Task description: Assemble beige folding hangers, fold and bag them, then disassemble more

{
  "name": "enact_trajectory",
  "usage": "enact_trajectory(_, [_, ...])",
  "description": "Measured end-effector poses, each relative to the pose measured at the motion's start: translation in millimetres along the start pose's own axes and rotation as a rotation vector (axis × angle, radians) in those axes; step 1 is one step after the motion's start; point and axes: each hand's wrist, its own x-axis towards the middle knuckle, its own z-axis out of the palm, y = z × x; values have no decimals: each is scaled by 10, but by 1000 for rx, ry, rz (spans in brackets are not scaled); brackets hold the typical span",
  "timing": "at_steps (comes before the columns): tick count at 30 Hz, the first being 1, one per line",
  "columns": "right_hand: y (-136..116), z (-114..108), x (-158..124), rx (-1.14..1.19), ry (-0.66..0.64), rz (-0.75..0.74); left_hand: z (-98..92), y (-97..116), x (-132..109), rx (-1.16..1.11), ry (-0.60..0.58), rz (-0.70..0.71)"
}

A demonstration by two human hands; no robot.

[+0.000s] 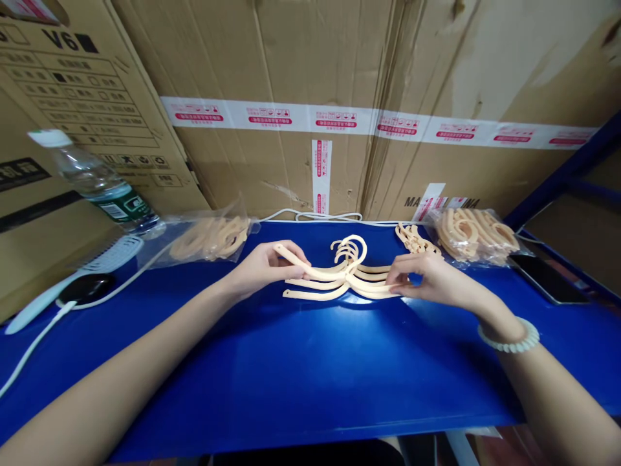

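Several cream plastic hangers (pixel 320 296) lie in a row on the blue table (pixel 291 375), their hooks toward the back. My left hand (pixel 264 268) pinches the left arm of the nearest-up hanger (pixel 328 274), raised a little above the others. On the right side, my right hand (pixel 427 278) has its fingers closed on the right arm of a hanger; whether it is the same one is hard to tell. A pale beaded bracelet (pixel 512 336) circles my right wrist.
Bagged cream parts (pixel 208 239) lie back left, another bag (pixel 475 234) back right, beside small loose pieces (pixel 416 239). A phone (pixel 548 278) is at right; a water bottle (pixel 104 188), hairbrush (pixel 109 254) and black charging puck (pixel 87 288) at left. Cardboard (pixel 272 168) stands behind.
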Motion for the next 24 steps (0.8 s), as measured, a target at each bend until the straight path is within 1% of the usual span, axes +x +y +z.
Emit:
enact_trajectory(3, [-52,34,-16,-76,-140,61,-140,7,-3,410,-156,126])
enact_trajectory(5, [-96,57,-15,-130,-207,94,-167,6,-12,628,-268,257])
enact_trajectory(8, [-157,85,-3,-207,-254,133,-115,-1,-34,801,-356,435])
enact_trajectory(11, [-191,106,7,-254,-282,187,-23,14,-70,916,-391,497])
enact_trajectory(14, [-195,125,8,-262,-290,206,62,62,-115,1014,-408,504])
enact_trajectory(17, [-184,136,6,-262,-277,204,167,89,-158,1081,-389,529])
enact_trajectory(20, [-173,129,6,-251,-275,201,300,34,-188,1183,-316,644])
enact_trajectory(22, [-161,122,8,-248,-278,214,380,-44,-201,1276,-249,749])
enact_trajectory(24, [-135,123,14,-260,-258,230,436,-131,-209,1348,-189,817])
